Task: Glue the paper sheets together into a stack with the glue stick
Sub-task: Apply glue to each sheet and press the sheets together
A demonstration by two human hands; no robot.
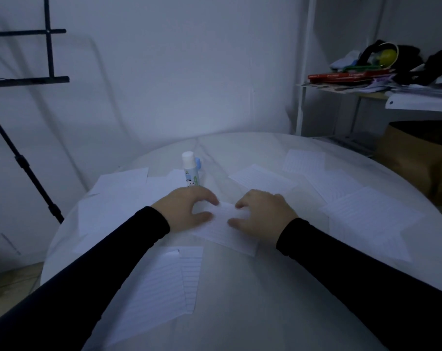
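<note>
The round white tabletop [252, 312] carried lined sheets scattered all around. One sheet [226, 230] lay at the centre, near the capped glue stick [190, 171] standing upright just behind. The left hand [187, 211] and right hand [263, 215] rested on the sheet's edges, fingers curled; motion blur hid whether either grip pinched it. The step looked like positioning the sheet; next would probably come taking up the glue stick.

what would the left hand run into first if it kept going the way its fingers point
The left hand points its fingers right, across the lined sheet both hands press. It would probably meet the right hand first; their fingertips are already close. The glue stick stands behind it, out of that line.
</note>
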